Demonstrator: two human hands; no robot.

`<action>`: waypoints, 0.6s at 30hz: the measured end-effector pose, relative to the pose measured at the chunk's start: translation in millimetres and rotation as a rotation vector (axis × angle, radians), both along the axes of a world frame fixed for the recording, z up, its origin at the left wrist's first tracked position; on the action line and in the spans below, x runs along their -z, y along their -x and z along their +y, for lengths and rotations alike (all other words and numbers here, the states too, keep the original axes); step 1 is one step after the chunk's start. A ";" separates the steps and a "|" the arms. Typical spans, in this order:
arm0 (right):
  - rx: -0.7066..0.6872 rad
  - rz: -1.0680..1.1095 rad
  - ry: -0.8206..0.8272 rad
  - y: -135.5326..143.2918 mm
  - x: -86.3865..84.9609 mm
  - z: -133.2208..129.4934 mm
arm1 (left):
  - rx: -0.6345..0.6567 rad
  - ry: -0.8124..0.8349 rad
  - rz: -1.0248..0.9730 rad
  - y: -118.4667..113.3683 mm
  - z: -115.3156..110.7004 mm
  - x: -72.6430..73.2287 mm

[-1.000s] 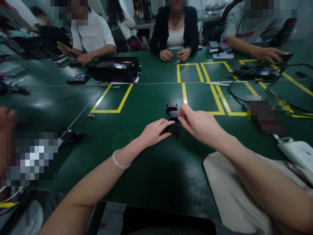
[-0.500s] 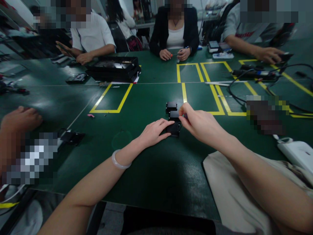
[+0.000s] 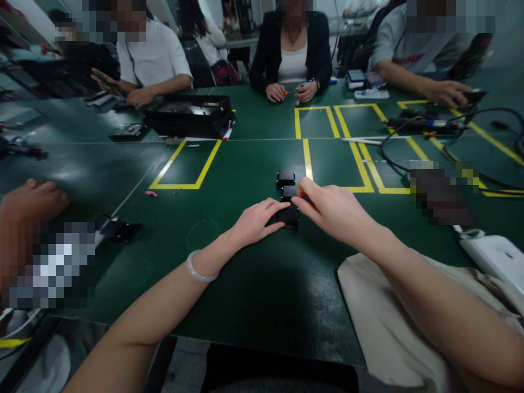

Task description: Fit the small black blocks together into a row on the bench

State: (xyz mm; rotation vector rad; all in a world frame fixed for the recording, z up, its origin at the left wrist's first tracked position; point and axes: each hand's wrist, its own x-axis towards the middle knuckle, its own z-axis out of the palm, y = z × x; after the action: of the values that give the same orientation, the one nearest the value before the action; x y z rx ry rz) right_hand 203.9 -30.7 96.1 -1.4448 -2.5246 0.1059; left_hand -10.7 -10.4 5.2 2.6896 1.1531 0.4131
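Note:
Three small black box-shaped parts stand in a row on the green table (image 3: 245, 295): a far block (image 3: 285, 177), a middle block (image 3: 288, 192) and a near block (image 3: 290, 217). My left hand (image 3: 258, 221) holds the near block from its left side, thumb low and fingers along the upper edge. Over the right side of the near and middle blocks, my right hand (image 3: 333, 210) is closed in a pinch. Whatever lies between its fingertips is hidden.
A beige cloth (image 3: 368, 305) lies under my right forearm, with a white power bank (image 3: 495, 254) beyond it. Black trays (image 3: 188, 114), yellow tape outlines and cables (image 3: 382, 147) occupy the far side. A co-worker's hand (image 3: 36, 202) rests at left; others sit opposite.
My right hand has shifted slightly left, its thumb tip now closer to the near block. The left hand keeps its hold, and the blocks look unmoved.

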 end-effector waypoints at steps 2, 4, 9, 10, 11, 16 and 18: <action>0.009 -0.005 -0.005 -0.1 1.0 0.5 | -0.001 0.006 0.001 0.0 0.2 -0.2; 0.021 -0.003 -0.011 -0.1 1.8 0.8 | 0.000 0.018 -0.003 0.0 0.3 -0.5; 0.006 0.029 -0.021 -0.6 2.2 1.0 | 0.011 0.029 -0.030 0.2 0.3 -1.1; 0.001 0.031 -0.022 -0.6 2.1 1.0 | 0.013 0.029 -0.032 0.3 0.3 -1.0; -0.002 0.030 -0.021 -0.6 2.0 0.9 | 0.013 0.029 -0.034 0.4 0.4 -0.9; -0.003 0.020 -0.004 -0.1 1.3 0.5 | 0.007 0.034 -0.032 0.7 0.6 -0.1; -0.002 0.020 0.003 0.0 1.0 0.4 | 0.005 0.030 -0.031 0.6 0.6 0.0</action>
State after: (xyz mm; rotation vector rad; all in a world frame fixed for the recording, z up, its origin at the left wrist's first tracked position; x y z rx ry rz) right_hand 203.9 -30.3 95.0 -1.4349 -2.5115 0.1246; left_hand -11.3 -9.9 5.2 2.6508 1.1345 0.4322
